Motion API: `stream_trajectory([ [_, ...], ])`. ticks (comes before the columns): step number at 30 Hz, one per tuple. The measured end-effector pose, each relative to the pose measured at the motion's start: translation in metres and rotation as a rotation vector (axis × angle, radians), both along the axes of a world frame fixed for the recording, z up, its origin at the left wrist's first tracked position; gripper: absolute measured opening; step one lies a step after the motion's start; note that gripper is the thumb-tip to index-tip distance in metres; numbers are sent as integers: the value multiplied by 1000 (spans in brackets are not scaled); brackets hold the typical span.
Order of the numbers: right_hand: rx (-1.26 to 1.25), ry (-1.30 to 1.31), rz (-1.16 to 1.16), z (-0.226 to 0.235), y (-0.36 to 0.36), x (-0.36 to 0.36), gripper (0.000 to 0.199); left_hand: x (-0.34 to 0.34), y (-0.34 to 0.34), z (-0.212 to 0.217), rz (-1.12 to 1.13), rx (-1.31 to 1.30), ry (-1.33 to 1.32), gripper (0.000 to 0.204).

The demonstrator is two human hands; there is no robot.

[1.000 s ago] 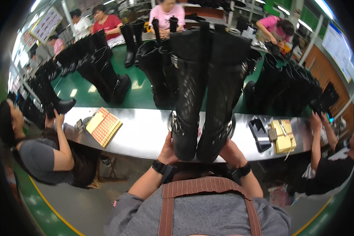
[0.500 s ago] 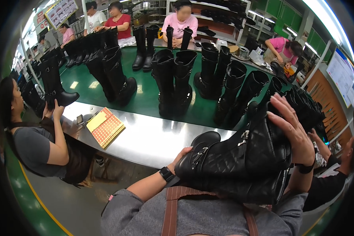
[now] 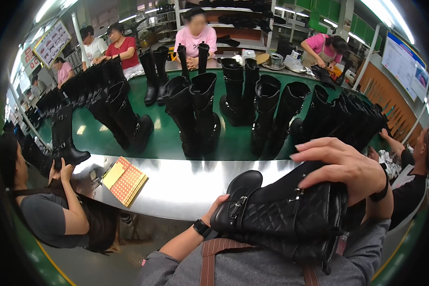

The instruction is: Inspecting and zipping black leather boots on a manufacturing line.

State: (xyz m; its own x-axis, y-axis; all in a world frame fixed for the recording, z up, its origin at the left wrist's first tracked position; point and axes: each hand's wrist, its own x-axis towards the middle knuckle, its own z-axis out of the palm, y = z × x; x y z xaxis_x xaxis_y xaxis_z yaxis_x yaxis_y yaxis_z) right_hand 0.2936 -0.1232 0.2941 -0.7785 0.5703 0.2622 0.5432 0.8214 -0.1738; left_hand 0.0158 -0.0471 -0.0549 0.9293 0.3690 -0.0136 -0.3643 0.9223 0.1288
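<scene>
Closest to the camera, a pair of black quilted boots lies on its side across the person's lap, toes pointing left, shafts running off to the right. The right hand presses down flat on top of the upper shaft, fingers spread, which seems to pin the two boots together. The left hand is tucked under the toe end and mostly hidden by it; only the wrist with a black watch and a bit of the palm show, so I cannot tell how its fingers close, though it appears to prop the foot end up. The lower boot is largely covered by the upper one, and the shaft ends are cut off behind the right sleeve.

Just beyond runs the shiny metal edge of the bench, with an orange patterned notebook lying on it to the left. Farther on, the green belt carries rows of upright tall black boots, standing in pairs, presumably to keep mates together. Seated workers line the sides; those at the far end are small and blurred.
</scene>
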Motion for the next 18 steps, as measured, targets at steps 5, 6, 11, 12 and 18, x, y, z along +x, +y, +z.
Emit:
stream_trajectory([
  [5,-109,86,-135,-8,15,-7,48,16,-3,13,1,-3,-93,55],
  [6,-101,180,-151,-5,21,-6,44,20,-2,17,-6,-12,-136,56],
  [11,147,428,-749,42,41,32,44,11,21,32,174,339,216,67],
  [12,196,656,-909,55,38,47,48,4,29,33,154,430,214,67],
  [18,681,893,-740,146,72,122,24,-37,89,19,361,352,370,54],
])
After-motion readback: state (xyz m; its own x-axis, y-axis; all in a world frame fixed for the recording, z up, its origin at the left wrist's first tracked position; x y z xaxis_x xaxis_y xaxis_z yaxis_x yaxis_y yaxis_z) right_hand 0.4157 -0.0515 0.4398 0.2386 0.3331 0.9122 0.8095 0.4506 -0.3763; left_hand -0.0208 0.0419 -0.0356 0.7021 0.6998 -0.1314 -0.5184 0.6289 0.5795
